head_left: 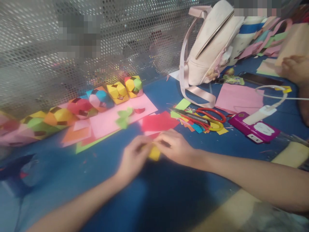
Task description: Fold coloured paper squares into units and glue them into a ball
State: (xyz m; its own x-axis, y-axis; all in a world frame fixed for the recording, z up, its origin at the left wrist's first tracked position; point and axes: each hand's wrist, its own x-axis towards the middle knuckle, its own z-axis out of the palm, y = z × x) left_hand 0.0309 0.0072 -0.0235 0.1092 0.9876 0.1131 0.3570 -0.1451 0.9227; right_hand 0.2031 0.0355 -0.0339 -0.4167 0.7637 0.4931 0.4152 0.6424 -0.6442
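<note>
Presently left hand (134, 155) and right hand (175, 146) pinch a small yellow paper piece (154, 154) between fingertips over the blue tabletop (96, 170), flat red paper (159, 121) just beyond, red-handled metal scissors (203, 120) farther right

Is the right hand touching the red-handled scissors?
Apart. The head view shows blue tabletop between the right hand and the red-handled scissors.

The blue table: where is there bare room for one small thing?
Bare between the left forearm and right forearm. Nearly bare between the left forearm and the blurred blue tool; also between the pink sheet and backpack. Crowded beyond the right hand: paper scraps, scissors, purple power strip.
</note>
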